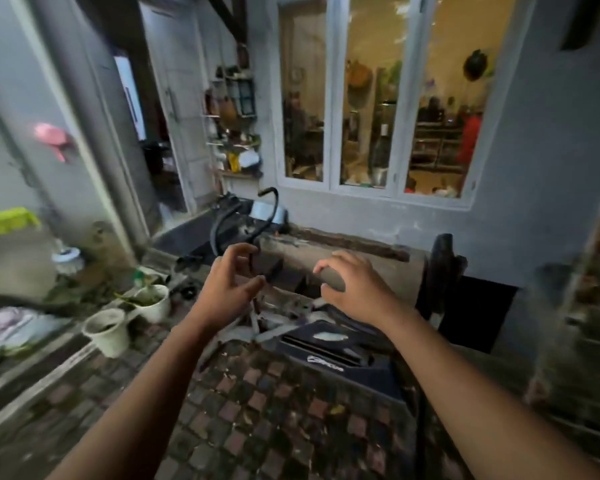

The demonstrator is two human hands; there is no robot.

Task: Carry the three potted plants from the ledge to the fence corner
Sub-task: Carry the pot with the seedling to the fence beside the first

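Note:
Two white pots stand on the paving at the left, beside a low ledge [32,368]. The farther pot [153,304] holds a green leafy plant. The nearer pot [108,336] shows only soil at its rim. I cannot make out a third pot; a small white thing [68,259] farther left is too blurred to name. Both my arms reach forward over the paving, well to the right of the pots. My left hand [229,284] holds nothing, its fingers curled and apart. My right hand [355,289] is also spread with nothing in it.
A dark box [343,358] and loose scrap lie just under my hands. A black hose [271,216] arches behind them, below a lit window [374,98]. A lime-green basket [7,220] sits far left, and blurred bars [575,323] at the right edge. Brick paving [257,410] covers the ground.

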